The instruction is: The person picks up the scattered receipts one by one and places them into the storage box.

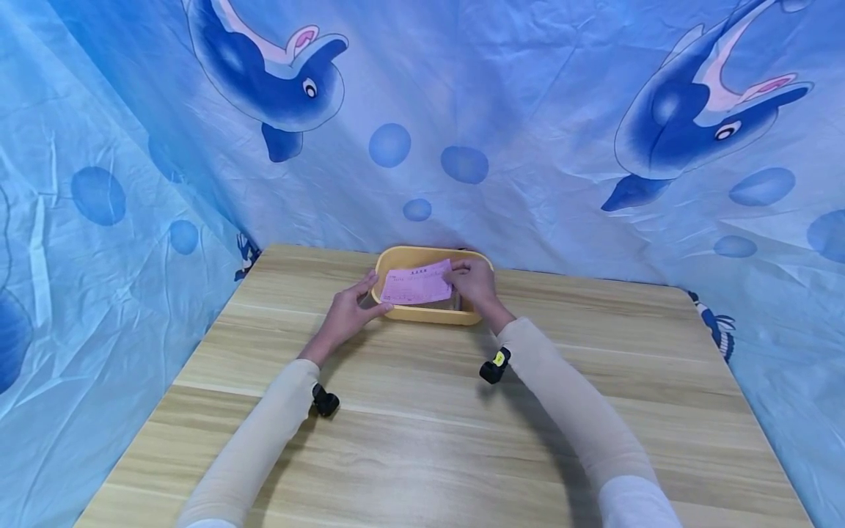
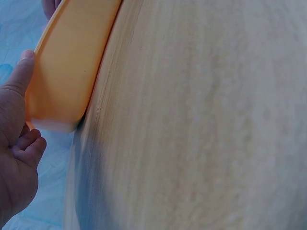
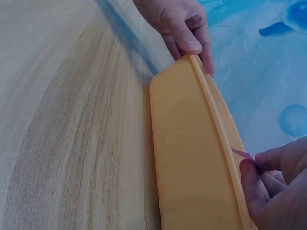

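A yellow-orange plastic storage bin [image 1: 432, 316] with rounded corners stands near the table's far edge. My left hand [image 1: 351, 312] grips its left end, thumb at the front rim and fingers round the end wall; the left wrist view shows that hand [image 2: 18, 153] close against the bin's side [image 2: 67, 67]. Between thumb and fingers my right hand [image 1: 474, 282] pinches the right edge of a pink paper slip [image 1: 416, 284] with printed and handwritten lines. The slip overlaps the bin's opening. Only a corner of the slip [image 3: 243, 154] shows above the rim in the right wrist view.
The light wood-grain table [image 1: 409, 440] stretches in front of the bin. Behind it hangs a blue curtain [image 1: 528, 205] with dolphins and bubbles, close to the table's far edge. Black wrist cameras [image 1: 325, 401] sit on both beige sleeves [image 1: 574, 403].
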### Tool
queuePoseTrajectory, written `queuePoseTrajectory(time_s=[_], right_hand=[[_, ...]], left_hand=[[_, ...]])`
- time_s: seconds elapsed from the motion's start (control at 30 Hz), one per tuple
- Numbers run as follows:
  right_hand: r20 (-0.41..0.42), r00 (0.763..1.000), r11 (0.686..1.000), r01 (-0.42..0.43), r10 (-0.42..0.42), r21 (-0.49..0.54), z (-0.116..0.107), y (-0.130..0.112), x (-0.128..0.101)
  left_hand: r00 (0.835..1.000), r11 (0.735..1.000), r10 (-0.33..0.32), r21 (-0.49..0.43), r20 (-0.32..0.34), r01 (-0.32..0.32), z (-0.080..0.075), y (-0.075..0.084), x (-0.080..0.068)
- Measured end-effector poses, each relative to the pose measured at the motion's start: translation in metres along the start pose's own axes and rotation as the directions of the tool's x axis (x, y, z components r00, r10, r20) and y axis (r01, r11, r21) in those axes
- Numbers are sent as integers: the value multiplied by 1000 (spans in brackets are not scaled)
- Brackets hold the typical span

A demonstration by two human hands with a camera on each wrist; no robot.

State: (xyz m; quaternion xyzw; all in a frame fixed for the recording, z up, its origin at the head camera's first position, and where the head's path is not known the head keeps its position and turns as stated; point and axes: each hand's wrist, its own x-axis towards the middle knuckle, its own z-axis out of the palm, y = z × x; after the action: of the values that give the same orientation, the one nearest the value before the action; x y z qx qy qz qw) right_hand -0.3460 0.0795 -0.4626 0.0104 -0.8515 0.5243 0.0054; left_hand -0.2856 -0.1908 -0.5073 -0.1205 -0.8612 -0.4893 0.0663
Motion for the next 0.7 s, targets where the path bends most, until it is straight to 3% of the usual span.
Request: queuePoseTrajectory(time_s=[0.2, 0.43, 0.57, 0.7], right_hand=[[29, 998, 997, 54, -53, -46, -1, 0, -3], [39, 995, 992, 98, -95, -76, -18, -4, -14], [32, 993, 991, 116, -118, 66, -33, -3, -22], [4, 988, 964, 153, -157, 218, -51, -1, -37]], left_hand=[[1000, 1000, -6, -1, -3, 6, 0, 0, 0], [1000, 1000, -11, -2, 12, 11, -1, 2, -1], [1000, 1000, -8, -2, 11, 8, -2, 2, -1], [1000, 1000, -7, -1, 15, 7, -3, 1, -2]])
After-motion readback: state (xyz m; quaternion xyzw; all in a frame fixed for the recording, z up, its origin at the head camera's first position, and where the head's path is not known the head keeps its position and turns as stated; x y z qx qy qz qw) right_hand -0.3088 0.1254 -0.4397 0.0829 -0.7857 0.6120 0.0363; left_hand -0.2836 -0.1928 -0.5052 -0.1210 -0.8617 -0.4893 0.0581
